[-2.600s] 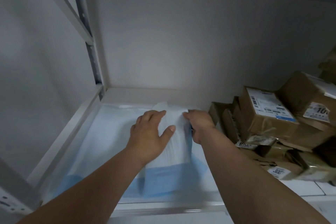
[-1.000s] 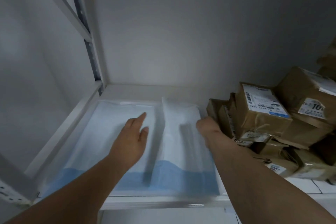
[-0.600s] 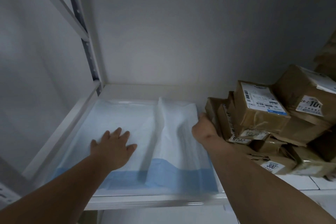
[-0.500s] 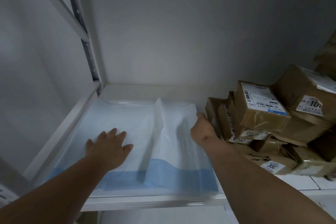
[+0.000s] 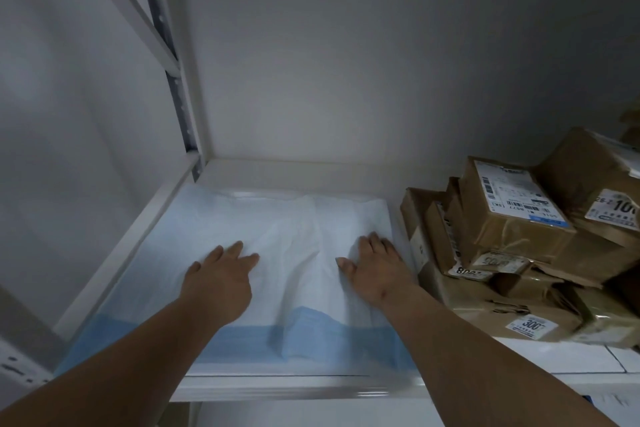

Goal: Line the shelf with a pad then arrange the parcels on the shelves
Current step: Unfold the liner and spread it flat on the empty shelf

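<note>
Left hand (image 5: 221,276) and right hand (image 5: 372,269) flat, fingers straight, pressing on pad (image 5: 194,243), grasping nothing. Between the hands, a raised fold. Just right of right hand, stacked parcels (image 5: 512,232), perhaps touching pad's edge. Left of left hand, bare pad up to shelf (image 5: 277,388) rim. White wall (image 5: 346,62) beyond fingertips.

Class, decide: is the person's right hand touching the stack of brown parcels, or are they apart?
Apart. In the head view the right hand lies flat on the pad, and a strip of pad and white shelf shows between its fingers and the parcels.
</note>
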A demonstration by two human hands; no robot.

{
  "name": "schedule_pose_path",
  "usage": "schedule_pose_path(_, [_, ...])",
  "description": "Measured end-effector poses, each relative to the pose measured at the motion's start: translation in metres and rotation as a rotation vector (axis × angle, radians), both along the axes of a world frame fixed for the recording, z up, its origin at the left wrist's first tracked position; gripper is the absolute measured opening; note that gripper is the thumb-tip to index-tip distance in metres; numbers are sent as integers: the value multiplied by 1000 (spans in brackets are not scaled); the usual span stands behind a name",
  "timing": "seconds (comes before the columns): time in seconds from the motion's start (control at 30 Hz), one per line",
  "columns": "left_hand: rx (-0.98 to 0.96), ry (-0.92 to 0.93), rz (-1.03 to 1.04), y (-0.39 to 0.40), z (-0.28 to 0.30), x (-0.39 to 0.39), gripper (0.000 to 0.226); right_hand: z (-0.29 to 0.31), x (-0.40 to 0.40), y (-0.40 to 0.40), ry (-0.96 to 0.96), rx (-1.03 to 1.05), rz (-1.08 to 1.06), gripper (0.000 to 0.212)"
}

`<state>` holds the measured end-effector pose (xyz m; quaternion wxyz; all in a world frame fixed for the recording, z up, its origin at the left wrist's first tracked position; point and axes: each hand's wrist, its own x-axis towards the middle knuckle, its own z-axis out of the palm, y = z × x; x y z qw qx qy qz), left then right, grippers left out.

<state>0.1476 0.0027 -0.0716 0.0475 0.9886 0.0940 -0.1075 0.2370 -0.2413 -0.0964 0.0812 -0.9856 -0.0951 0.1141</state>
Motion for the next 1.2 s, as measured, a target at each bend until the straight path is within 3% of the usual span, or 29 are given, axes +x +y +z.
schedule_pose_path(0.13, [15,-89,10,-2,-2,3,56,7,1,3,-4,19,-3,76])
schedule_pose_path(0.27, [-86,-59,-83,-19,-1,2,88,20,-5,6,-31,57,58,69])
schedule_pose_path(0.37, [-96,60,-180,-26,-2,0,109,15,-7,2,44,7,115,79])
schedule_pose_path(0.53, [-19,158,-221,-24,-9,-3,118,24,-3,1,47,38,91,83])
schedule_pose_path(0.67, [-49,98,-231,-31,-11,-3,109,31,-7,11,-59,77,77,76])
schedule_pose_path(0.8, [-130,108,-284,-39,-10,-6,116,19,-11,10,69,-16,102,94])
schedule_pose_path(0.9, [-63,168,-349,-37,-11,-7,125,15,-9,4,99,-47,119,105])
schedule_pose_path(1.0, [-23,192,-369,-33,-13,-7,131,26,-6,5,151,-39,113,107])
schedule_pose_path(1.2, [-12,213,-347,-35,-6,-5,126,37,-9,9,80,-9,56,104])
